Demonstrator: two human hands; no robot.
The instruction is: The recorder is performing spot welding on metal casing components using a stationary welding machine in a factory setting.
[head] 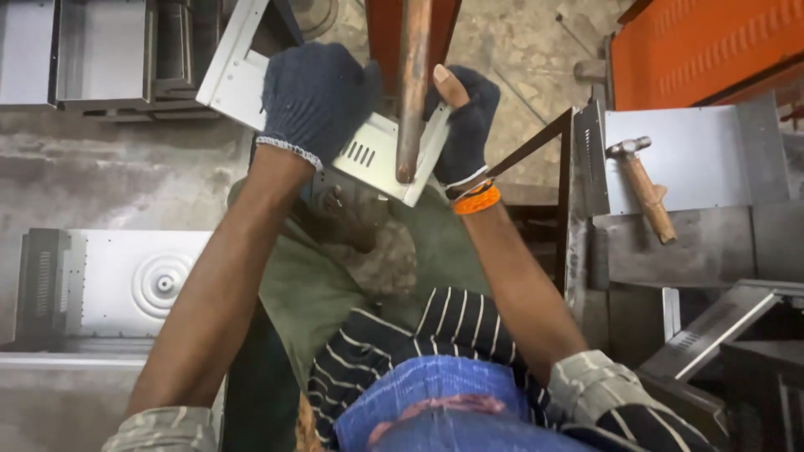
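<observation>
- Left hand (314, 100), in a dark knit glove, clamps the upper edge of a bent sheet-metal panel (377, 155) with vent slots.
- Right hand (465, 121), gloved with the thumb bare, grips the panel's corner at 3 o'clock, pressed beside a rusty upright bar (412, 84).
- Done well, the panel would sit flush against the bar, both grips steady.
- A wooden-handled hammer (645, 188) lies on the metal surface (695, 243) at 3 o'clock.
- An open steel tray (105, 50) at 10 o'clock appears empty.
</observation>
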